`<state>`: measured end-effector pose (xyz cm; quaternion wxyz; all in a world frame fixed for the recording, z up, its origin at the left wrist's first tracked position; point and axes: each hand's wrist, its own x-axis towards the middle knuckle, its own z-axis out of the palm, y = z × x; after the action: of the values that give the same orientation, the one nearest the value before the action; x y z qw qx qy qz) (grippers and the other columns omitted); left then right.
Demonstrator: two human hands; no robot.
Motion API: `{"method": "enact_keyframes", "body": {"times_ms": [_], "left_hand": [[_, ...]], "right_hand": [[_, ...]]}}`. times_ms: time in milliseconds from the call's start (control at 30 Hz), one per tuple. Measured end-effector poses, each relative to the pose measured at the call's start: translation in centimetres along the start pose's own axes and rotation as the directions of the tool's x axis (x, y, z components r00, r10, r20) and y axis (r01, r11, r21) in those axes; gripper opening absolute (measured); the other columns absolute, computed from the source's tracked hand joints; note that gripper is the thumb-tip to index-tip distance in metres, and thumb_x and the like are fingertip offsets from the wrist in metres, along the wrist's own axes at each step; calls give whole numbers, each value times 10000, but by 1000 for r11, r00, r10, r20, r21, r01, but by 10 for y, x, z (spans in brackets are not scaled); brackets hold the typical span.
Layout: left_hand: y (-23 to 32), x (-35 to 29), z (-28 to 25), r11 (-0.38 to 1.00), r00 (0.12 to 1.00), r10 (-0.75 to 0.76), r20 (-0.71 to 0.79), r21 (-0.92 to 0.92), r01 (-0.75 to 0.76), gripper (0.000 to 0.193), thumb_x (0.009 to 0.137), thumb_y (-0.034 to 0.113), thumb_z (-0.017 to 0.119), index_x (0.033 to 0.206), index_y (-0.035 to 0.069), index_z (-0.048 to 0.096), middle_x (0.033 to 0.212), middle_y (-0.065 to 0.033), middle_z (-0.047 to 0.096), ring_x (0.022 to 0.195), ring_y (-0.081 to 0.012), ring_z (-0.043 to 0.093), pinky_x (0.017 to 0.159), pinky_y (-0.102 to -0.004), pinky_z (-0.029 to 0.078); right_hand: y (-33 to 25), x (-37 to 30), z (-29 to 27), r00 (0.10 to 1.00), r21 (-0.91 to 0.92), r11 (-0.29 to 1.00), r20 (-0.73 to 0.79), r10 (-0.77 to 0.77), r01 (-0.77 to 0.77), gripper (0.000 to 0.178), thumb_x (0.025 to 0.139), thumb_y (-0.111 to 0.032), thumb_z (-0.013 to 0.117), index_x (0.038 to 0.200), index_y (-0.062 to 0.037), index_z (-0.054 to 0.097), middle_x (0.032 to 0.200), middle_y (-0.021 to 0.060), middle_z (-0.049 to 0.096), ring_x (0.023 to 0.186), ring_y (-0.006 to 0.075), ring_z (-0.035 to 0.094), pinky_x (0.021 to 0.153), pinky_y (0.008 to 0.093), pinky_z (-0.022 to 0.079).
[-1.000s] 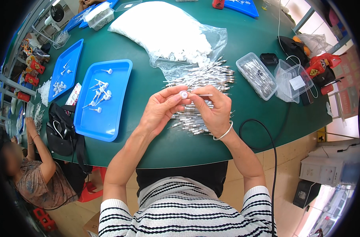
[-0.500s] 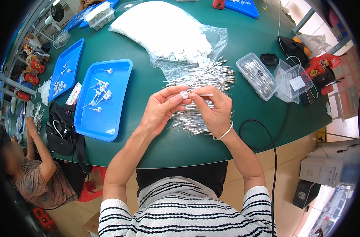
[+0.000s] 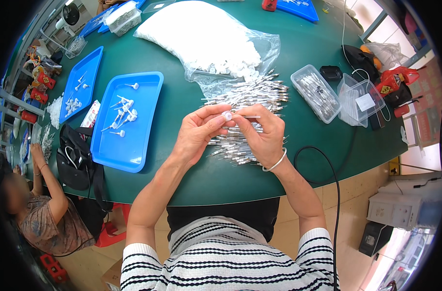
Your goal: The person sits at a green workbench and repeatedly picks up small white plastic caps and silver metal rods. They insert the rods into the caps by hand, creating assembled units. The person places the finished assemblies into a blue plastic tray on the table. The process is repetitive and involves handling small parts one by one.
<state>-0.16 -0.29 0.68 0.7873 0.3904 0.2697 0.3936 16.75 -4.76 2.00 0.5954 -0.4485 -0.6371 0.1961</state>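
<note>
We're pinching a small round white plastic cap (image 3: 227,116) between the thumb and fingers of our left hand (image 3: 194,132), while our right hand (image 3: 264,136) is gripping a slim whitish rod (image 3: 252,117) right beside it; whether the two are joining, we're not able to tell. That cap is sitting between both sets of fingertips, above the dark green counter (image 3: 196,191). Beneath and just beyond our hands, a dense heap of thin silver-and-white rods (image 3: 262,92) is spreading out. Farther ahead of them, a clear plastic bag (image 3: 196,31) is bulging with white pieces. Left of our left hand, a blue rectangular tray (image 3: 126,156) is carrying several white-capped rods (image 3: 132,116). Right of our right hand, we're seeing a clear rectangular plastic box (image 3: 333,116) holding more rods.
</note>
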Motion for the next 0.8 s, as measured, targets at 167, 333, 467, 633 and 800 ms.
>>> {"method": "enact_keyframes", "body": {"times_ms": [167,333,467,633,800], "left_hand": [[-1,1,-2,997,1000,-22,22,-72,23,311,905,69,612,1196,-36,575,1015,-108,671,919,-153,672,746,-221,577],[0,1,-2,986,998,-61,23,-154,64,322,898,58,618,1201,-39,570,1018,-110,671,920,-161,675,740,-218,581],[0,0,-1,983,998,-66,21,-171,68,329,898,55,617,1209,-38,563,1017,-111,672,922,-162,677,740,-217,582],[1,-1,0,979,997,-76,22,-186,79,329,898,53,617,1209,-37,563,1008,-112,676,925,-164,680,742,-213,583],[0,-1,0,973,996,-82,27,-212,86,326,895,52,621,1205,-35,566,1006,-112,678,927,-165,682,734,-210,585]], "right_hand": [[1,-1,1,999,92,994,-11,52,-51,86,841,-66,697,896,-18,651,790,78,664,708,141,659,647,256,535],[2,-3,1,998,111,992,-21,56,-53,83,848,-57,688,910,-17,649,808,79,665,728,142,659,664,259,538],[3,-3,2,999,106,994,-20,27,-25,91,846,-47,687,922,-17,649,815,78,662,736,142,656,667,257,538],[3,-3,2,999,108,994,-32,9,-5,87,848,-37,684,926,-21,651,815,72,661,729,128,644,662,248,535],[2,-4,2,999,121,993,-34,16,-12,82,852,-35,681,927,-23,651,817,70,663,725,122,639,655,243,531]]}}
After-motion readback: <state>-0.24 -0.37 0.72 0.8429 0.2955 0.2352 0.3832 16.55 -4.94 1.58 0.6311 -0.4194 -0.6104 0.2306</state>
